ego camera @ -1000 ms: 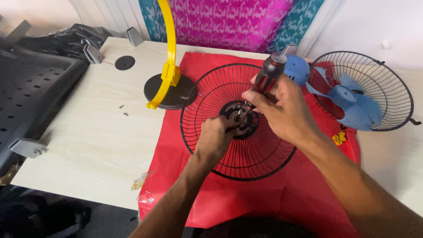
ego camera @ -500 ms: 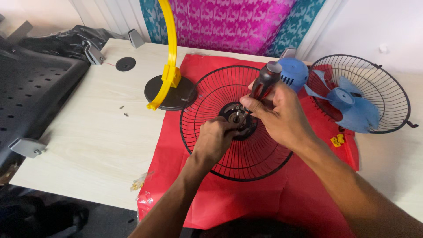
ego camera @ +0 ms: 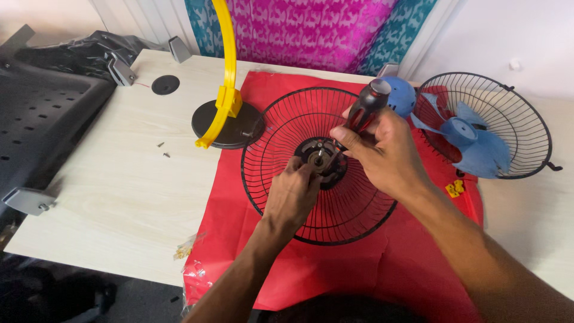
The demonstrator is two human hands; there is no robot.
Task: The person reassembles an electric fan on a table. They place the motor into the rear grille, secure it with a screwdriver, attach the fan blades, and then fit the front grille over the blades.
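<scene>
The far wire grille [ego camera: 526, 113] at the right cups a blue fan blade [ego camera: 475, 143] inside it, with a blue motor housing [ego camera: 397, 96] just to its left. The nearer black wire grille [ego camera: 317, 203] lies dished on a red cloth [ego camera: 335, 269] in the middle of the pale wooden worktop [ego camera: 119, 191].

The right hand [ego camera: 382, 152] has its fingers wrapped tight round a black-and-red screwdriver [ego camera: 365, 110], whose tip goes down to the dark hub [ego camera: 323, 161] at the grille's centre. The left hand [ego camera: 293, 194] rests on the near side of that hub, fingers curled against it; I cannot tell whether they pinch anything.

To the left stands a round dark base [ego camera: 227, 125] with a yellow curved arm [ego camera: 226, 66]. Two small screws [ego camera: 162, 149] lie loose further left. A magenta and teal patterned cloth [ego camera: 311, 30] hangs at the far wall, and a dark perforated panel [ego camera: 42, 125] sits off the worktop's left edge.
</scene>
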